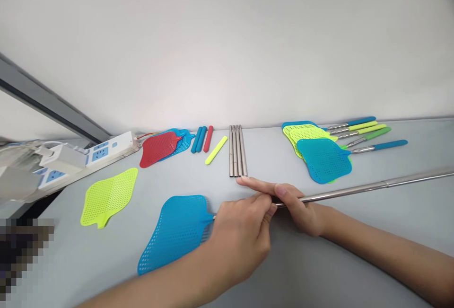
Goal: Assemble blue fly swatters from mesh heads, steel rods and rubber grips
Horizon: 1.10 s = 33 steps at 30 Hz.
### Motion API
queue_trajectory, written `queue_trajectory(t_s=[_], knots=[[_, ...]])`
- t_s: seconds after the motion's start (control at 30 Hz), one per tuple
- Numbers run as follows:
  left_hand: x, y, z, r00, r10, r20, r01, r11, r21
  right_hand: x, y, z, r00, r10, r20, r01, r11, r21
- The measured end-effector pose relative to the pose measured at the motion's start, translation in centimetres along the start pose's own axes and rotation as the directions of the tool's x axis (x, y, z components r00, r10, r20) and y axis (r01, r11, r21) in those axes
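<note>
A blue fly swatter with a telescopic steel rod (354, 189) lies across both hands. Its perforated blue head (177, 232) is at lower left, partly covered by my left wrist. My left hand (244, 225) is closed around the rod close to the head. Just right of it, my right hand (292, 204) holds the same rod between thumb and palm, its index finger stretched leftward. The rod slants up to the right and leaves the view, so its far end is hidden. Several bare steel rods (237, 152) lie side by side just beyond my right fingertips.
Blue, red and yellow grips (215, 151) lie left of the rods. A red swatter head (159, 149) overlaps a blue one; a yellow head (109, 197) lies nearer. Complete swatters (324, 159) are piled at right. A power strip (106, 154) borders the left, and a wall (227, 52) the back.
</note>
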<state>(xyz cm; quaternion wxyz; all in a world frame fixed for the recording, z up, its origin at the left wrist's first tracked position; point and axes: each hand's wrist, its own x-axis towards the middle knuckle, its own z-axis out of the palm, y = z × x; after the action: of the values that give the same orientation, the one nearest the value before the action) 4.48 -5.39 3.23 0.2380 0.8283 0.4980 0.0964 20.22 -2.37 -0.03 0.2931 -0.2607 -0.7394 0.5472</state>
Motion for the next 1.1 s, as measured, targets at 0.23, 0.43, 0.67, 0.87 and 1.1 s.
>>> queue_trajectory(t_s=[0.23,0.43,0.67,0.87,1.1], knots=[[0.1,-0.5,-0.1,1.000,-0.017,0.025,0.018,0.998,-0.059,0.2,0.5,0.1,0.993,0.102,-0.067,-0.095,0.991,0.093],[0.5,-0.8,-0.1,0.997,-0.059,-0.038,0.058,0.998,-0.037,0.8,0.6,0.0,0.956,0.196,-0.218,-0.130,0.950,0.283],[1.1,-1.5,-0.1,0.991,-0.123,-0.048,0.124,0.992,0.002,1.3,1.1,-0.3,0.875,0.238,-0.422,0.008,0.863,0.504],[1.4,-2.0,-0.3,0.988,-0.147,-0.051,0.148,0.989,0.015,1.7,0.9,-0.8,0.751,0.365,-0.549,0.105,0.756,0.646],[1.6,-2.3,-0.6,0.988,-0.140,-0.069,0.142,0.989,0.026,2.0,1.0,-1.1,0.702,0.412,-0.581,0.135,0.724,0.676]])
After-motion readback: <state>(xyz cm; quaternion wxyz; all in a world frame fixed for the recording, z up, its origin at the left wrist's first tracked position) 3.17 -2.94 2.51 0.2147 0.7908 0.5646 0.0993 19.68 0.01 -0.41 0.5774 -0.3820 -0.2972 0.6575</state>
